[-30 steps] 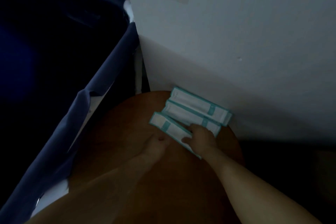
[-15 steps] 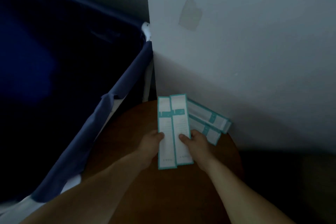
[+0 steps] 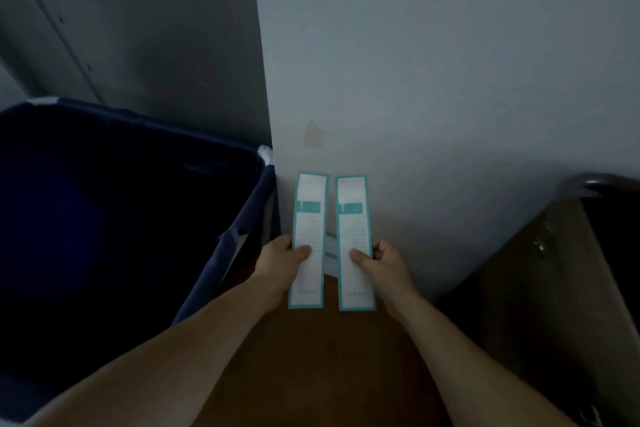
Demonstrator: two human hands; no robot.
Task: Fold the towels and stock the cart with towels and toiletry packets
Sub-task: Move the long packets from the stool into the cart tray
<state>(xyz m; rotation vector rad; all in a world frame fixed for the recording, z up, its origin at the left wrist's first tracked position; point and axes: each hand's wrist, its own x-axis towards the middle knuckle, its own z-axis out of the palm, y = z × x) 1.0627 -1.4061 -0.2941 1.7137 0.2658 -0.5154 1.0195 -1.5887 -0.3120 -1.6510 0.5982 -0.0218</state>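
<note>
Two long white toiletry packets with teal borders are held up side by side above the round wooden table (image 3: pixel 332 350). My left hand (image 3: pixel 277 263) pinches the left packet (image 3: pixel 308 239) near its middle, thumb on its face. My right hand (image 3: pixel 384 265) pinches the right packet (image 3: pixel 355 241) the same way. Between the two, part of another packet (image 3: pixel 329 253) shows lying on the table against the wall. No towels are in view.
A dark blue fabric bin (image 3: pixel 114 236) on a white frame stands to the left, its rim close to my left forearm. A white wall (image 3: pixel 433 80) rises right behind the table. At the right stands a brown cart (image 3: pixel 554 270) with a metal rail (image 3: pixel 595 184).
I lifted two packets off the table, and they have now come apart, one in each hand. The view tilted upward, bringing the cart on the right into sight.
</note>
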